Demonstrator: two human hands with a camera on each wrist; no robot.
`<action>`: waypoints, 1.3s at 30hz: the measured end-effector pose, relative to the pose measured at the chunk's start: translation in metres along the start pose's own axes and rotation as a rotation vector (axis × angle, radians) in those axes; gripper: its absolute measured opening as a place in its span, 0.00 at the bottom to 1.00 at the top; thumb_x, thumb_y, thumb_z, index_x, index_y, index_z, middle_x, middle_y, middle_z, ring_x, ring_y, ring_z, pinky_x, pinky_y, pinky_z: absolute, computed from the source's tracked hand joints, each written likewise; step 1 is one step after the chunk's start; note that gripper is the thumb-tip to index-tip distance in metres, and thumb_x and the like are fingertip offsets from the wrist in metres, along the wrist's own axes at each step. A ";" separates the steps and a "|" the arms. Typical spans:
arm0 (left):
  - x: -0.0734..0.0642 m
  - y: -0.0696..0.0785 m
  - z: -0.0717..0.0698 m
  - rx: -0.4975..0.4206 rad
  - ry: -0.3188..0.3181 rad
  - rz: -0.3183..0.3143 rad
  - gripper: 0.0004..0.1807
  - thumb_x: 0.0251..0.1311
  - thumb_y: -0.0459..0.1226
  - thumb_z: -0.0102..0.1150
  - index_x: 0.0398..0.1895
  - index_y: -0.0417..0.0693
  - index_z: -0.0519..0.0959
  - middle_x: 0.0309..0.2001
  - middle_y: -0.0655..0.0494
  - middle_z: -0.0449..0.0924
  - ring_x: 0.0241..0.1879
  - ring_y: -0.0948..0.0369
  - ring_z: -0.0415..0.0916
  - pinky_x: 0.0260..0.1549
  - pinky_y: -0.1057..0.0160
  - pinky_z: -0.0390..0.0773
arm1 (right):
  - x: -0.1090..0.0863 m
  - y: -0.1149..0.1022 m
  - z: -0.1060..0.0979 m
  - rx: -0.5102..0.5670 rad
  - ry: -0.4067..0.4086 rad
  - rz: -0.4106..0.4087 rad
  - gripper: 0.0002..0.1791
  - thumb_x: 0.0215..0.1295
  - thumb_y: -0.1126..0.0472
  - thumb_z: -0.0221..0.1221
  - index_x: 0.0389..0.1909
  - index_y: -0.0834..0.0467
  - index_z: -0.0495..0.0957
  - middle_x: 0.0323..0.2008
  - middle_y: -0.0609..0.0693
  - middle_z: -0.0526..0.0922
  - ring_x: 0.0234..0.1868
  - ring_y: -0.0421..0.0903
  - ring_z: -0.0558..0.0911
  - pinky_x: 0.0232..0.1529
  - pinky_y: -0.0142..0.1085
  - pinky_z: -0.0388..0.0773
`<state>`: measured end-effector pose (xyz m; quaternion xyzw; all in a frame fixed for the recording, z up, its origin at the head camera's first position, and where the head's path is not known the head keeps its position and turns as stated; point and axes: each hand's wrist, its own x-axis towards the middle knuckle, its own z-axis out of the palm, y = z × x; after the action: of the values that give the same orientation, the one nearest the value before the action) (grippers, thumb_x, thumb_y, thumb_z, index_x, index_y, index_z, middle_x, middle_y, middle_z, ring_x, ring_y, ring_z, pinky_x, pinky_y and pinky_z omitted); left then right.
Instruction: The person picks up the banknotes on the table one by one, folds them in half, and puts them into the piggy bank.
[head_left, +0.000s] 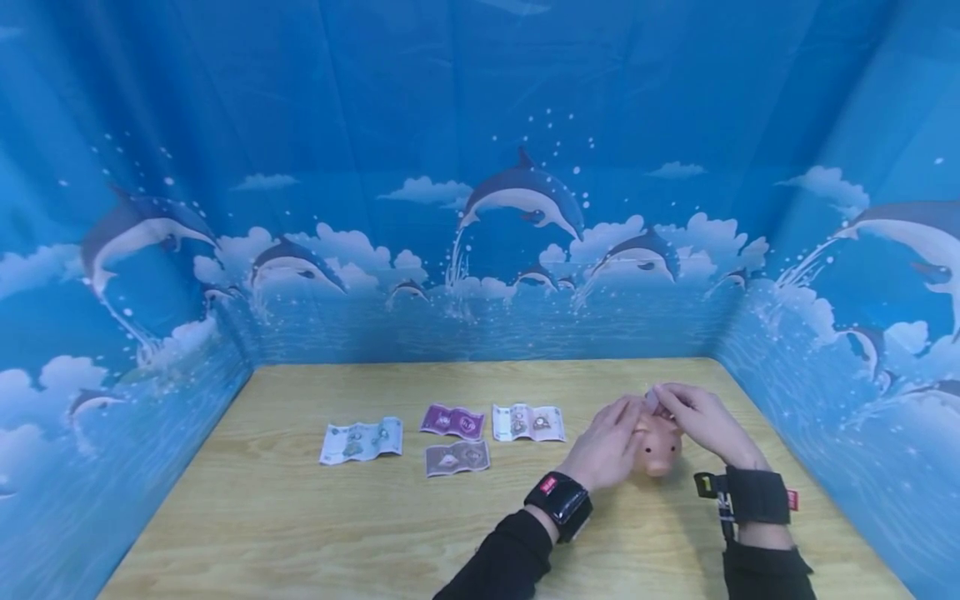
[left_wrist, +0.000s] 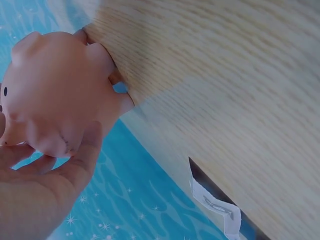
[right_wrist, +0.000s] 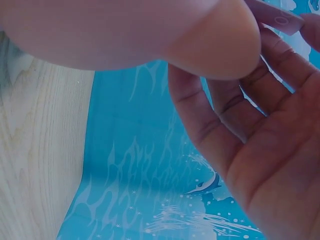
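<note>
A pink piggy bank (head_left: 657, 450) stands on the right side of the table, its snout toward me. My left hand (head_left: 606, 446) holds it from the left, with the fingers curved round its upper part; the left wrist view shows this hand (left_wrist: 55, 185) against the piggy bank (left_wrist: 60, 85). Above the pig's back my right hand (head_left: 705, 421) pinches a folded banknote (head_left: 652, 401). The right wrist view shows the folded banknote (right_wrist: 280, 19) by the thumb, with the other fingers (right_wrist: 200, 110) near the pig's body. The pig's slot is hidden.
To the left lie a green-and-white banknote (head_left: 362, 441), a purple banknote (head_left: 453, 422), a brownish banknote (head_left: 457, 457) and a pale banknote (head_left: 528, 422), all creased. The wooden table (head_left: 285, 533) is bordered by a blue dolphin-print curtain (head_left: 390, 100).
</note>
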<state>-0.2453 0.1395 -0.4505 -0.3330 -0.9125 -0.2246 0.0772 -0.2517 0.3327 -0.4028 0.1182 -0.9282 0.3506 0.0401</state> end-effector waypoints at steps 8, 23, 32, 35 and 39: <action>0.000 0.001 0.005 -0.073 0.030 -0.035 0.32 0.74 0.49 0.44 0.77 0.54 0.53 0.75 0.54 0.57 0.74 0.58 0.56 0.69 0.59 0.66 | 0.000 0.002 0.001 0.016 -0.008 -0.008 0.24 0.78 0.45 0.42 0.38 0.55 0.82 0.39 0.52 0.84 0.37 0.42 0.81 0.35 0.32 0.78; 0.005 0.005 0.018 -0.269 0.033 -0.200 0.41 0.69 0.59 0.47 0.78 0.52 0.49 0.74 0.43 0.56 0.73 0.52 0.57 0.69 0.55 0.66 | -0.003 -0.003 -0.002 0.007 -0.022 0.005 0.24 0.78 0.47 0.43 0.49 0.59 0.82 0.46 0.55 0.85 0.45 0.47 0.82 0.39 0.32 0.79; 0.006 0.006 0.022 -0.291 0.039 -0.222 0.44 0.67 0.59 0.49 0.78 0.51 0.47 0.75 0.40 0.51 0.74 0.49 0.54 0.69 0.54 0.65 | -0.003 -0.002 -0.002 -0.007 -0.038 -0.002 0.26 0.78 0.47 0.44 0.57 0.62 0.77 0.52 0.60 0.83 0.53 0.56 0.81 0.48 0.44 0.81; 0.006 0.007 0.022 -0.282 0.048 -0.215 0.44 0.67 0.59 0.50 0.78 0.50 0.48 0.75 0.40 0.52 0.74 0.50 0.54 0.70 0.55 0.64 | -0.003 -0.002 -0.002 -0.014 -0.036 -0.008 0.26 0.78 0.47 0.45 0.59 0.64 0.76 0.54 0.62 0.82 0.56 0.60 0.79 0.52 0.50 0.80; 0.006 0.008 0.022 -0.256 0.050 -0.202 0.44 0.67 0.59 0.50 0.78 0.49 0.48 0.75 0.40 0.53 0.75 0.51 0.53 0.71 0.57 0.63 | -0.003 -0.001 -0.002 -0.022 -0.033 -0.014 0.25 0.77 0.49 0.46 0.59 0.65 0.76 0.55 0.63 0.81 0.57 0.62 0.78 0.53 0.55 0.79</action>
<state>-0.2445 0.1581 -0.4656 -0.2410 -0.9030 -0.3540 0.0339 -0.2480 0.3333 -0.4013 0.1301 -0.9316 0.3383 0.0288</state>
